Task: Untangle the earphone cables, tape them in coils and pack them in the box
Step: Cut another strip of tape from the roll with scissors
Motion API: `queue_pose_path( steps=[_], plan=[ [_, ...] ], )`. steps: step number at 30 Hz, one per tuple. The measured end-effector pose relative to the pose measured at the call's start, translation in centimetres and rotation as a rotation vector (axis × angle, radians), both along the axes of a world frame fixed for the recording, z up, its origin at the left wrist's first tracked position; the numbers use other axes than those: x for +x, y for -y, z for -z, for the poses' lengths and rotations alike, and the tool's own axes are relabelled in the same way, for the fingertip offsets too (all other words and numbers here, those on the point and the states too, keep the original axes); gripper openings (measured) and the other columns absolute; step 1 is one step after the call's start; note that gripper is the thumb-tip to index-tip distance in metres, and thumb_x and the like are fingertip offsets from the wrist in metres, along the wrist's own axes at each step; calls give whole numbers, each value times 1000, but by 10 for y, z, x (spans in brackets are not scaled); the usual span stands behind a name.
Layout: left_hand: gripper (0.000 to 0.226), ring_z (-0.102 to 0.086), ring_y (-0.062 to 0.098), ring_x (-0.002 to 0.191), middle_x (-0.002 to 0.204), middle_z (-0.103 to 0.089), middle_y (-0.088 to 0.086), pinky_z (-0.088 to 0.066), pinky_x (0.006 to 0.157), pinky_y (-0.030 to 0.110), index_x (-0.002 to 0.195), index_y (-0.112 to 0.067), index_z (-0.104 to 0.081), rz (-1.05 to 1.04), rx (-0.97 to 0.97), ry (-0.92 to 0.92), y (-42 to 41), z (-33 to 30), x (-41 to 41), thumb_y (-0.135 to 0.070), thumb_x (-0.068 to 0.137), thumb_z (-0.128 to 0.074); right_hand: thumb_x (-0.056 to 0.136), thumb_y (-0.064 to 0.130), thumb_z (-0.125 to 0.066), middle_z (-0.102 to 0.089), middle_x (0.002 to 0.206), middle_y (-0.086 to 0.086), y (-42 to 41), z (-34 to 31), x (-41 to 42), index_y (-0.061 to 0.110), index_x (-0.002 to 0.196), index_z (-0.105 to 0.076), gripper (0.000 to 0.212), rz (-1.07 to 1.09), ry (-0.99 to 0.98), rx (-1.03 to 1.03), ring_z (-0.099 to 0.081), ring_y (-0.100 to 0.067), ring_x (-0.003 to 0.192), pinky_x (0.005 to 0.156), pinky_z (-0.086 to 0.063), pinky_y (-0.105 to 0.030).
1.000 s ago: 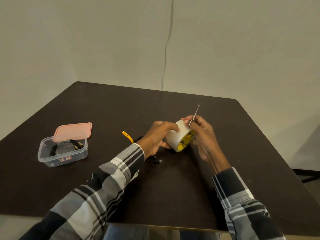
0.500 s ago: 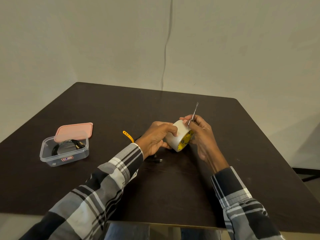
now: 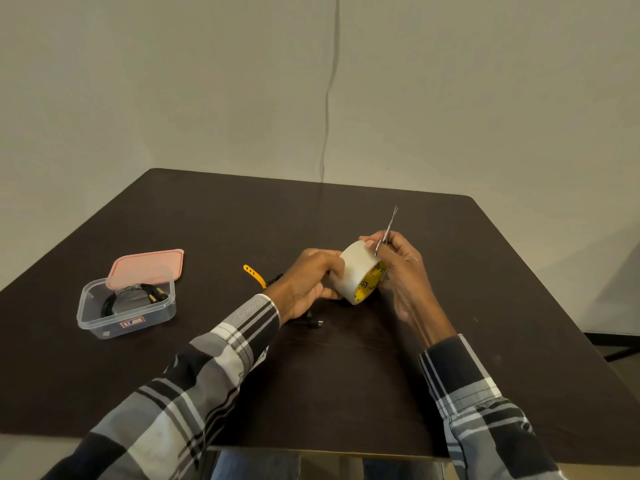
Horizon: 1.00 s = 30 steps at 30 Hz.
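The step in hand looks like the taping stage: the person is working at a wide roll of pale translucent tape with a yellow printed core, held just right of the frame's centre above the dark brown table. The left hand curls round the roll's left side and grips it. The right hand closes on the roll's right side and also holds small steel scissors, whose thin blades point up and away toward the wall. Whether a free end of tape has been lifted cannot be made out.

Under the left wrist, a black cable with a small plug lies on the table, mostly hidden by the hand. Just beyond the left hand a yellow perforated strap sticks out. This cable is probably the one awaiting tape.

At the left of the frame sits a clear plastic box, open, with a coiled black cable already inside it. Its pink lid rests tilted on the far rim.

The next move probably calls for pulling out a short strip, cutting it cleanly with the scissors, and keeping the sticky strip from folding onto itself.

The core carries black print on yellow, too small to read. A red and white sticker on the box's front wall is likewise illegible.
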<state>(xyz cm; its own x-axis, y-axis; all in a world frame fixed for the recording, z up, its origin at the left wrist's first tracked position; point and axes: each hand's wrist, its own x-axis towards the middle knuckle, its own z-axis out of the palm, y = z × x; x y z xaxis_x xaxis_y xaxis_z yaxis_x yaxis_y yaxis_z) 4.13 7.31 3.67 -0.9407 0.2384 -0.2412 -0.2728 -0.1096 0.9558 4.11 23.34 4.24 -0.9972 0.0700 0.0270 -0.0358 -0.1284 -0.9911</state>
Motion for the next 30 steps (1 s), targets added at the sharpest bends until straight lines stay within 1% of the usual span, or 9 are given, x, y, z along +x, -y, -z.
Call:
queue_pose_path(
  steps=[3, 6, 11, 16, 20, 22, 25, 28, 30],
  plan=[
    [58, -65, 33, 109, 119, -65, 19, -56, 89, 54, 117, 0, -61, -39, 23, 22, -3, -5, 3, -23, 65, -71, 96, 9, -60, -75, 111, -3, 1, 0, 1, 16, 95, -63, 7, -2, -4, 1, -66, -21, 101, 83, -54, -45],
    [67, -66, 33, 107, 117, -66, 19, -57, 86, 53, 120, -1, -59, -64, -6, 36, -8, -6, 2, -20, 58, -74, 96, 8, -60, -74, 112, -4, 1, 0, 2, 14, 98, -63, 7, -1, -16, 10, -67, -20, 100, 87, -54, -46],
    [61, -65, 36, 107, 115, -65, 22, -57, 84, 56, 111, 3, -62, -79, 9, 42, -9, -5, 2, -13, 53, -70, 96, 9, -60, -76, 108, 0, 1, 1, 2, 18, 92, -64, 11, 1, -24, 9, -67, -20, 102, 85, -54, -43],
    [46, -63, 39, 108, 113, -64, 25, -55, 84, 60, 97, 3, -67, -84, 4, 30, -9, -7, 2, -9, 52, -67, 95, 8, -60, -76, 106, 0, 1, 2, 2, 18, 91, -64, 11, -1, -23, 3, -67, -23, 103, 90, -54, -47],
    [49, -63, 39, 108, 111, -66, 24, -55, 84, 61, 100, 5, -67, -82, 11, 24, -10, -8, 3, -7, 52, -66, 95, 7, -60, -75, 106, -1, 0, 3, 1, 17, 91, -65, 12, 4, -19, -18, -66, -25, 105, 96, -52, -53],
    [53, -64, 39, 107, 112, -66, 24, -56, 84, 60, 105, 6, -67, -77, 19, 26, -9, -8, 3, -6, 54, -66, 96, 7, -59, -76, 104, 1, 0, 4, 1, 17, 92, -64, 11, 4, -23, -18, -66, -24, 104, 96, -52, -54],
    [47, -64, 39, 107, 110, -67, 25, -57, 83, 58, 105, 5, -68, -77, 20, 14, -10, -5, 2, -3, 59, -64, 95, 7, -59, -76, 104, 2, 1, 5, 0, 15, 94, -64, 9, 5, -30, -14, -66, -23, 104, 96, -52, -53],
    [33, -67, 34, 100, 103, -71, 19, -60, 77, 50, 103, -2, -72, -116, -121, -94, -14, 1, 6, 6, 75, -57, 95, 9, -60, -76, 104, 3, 2, 4, 1, 17, 93, -64, 10, 16, -34, 3, -66, -21, 103, 90, -53, -48],
    [35, -68, 32, 99, 101, -72, 17, -61, 76, 46, 104, -6, -72, -125, -182, -134, -12, 4, 7, 10, 82, -50, 95, 9, -59, -76, 104, 3, 2, 5, 1, 18, 91, -64, 11, 36, -35, 10, -65, -21, 103, 86, -53, -46]
  ],
)
